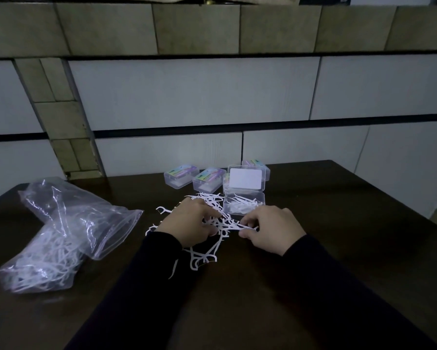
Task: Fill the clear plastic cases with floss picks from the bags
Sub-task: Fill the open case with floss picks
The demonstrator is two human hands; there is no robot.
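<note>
A loose pile of white floss picks (213,245) lies on the dark table in front of me. My left hand (190,223) rests on the pile with its fingers curled among the picks. My right hand (271,228) pinches a few floss picks at the pile's right edge. Just behind the hands stands an open clear plastic case (244,204), its lid (246,179) raised and several picks inside. Closed clear cases (181,176) with coloured labels stand in a row behind it.
Two clear plastic bags lie at the left: one (44,261) holds many floss picks, the other (86,213) looks nearly empty. The dark wooden table (313,274) reaches a tiled wall (212,97) at the back.
</note>
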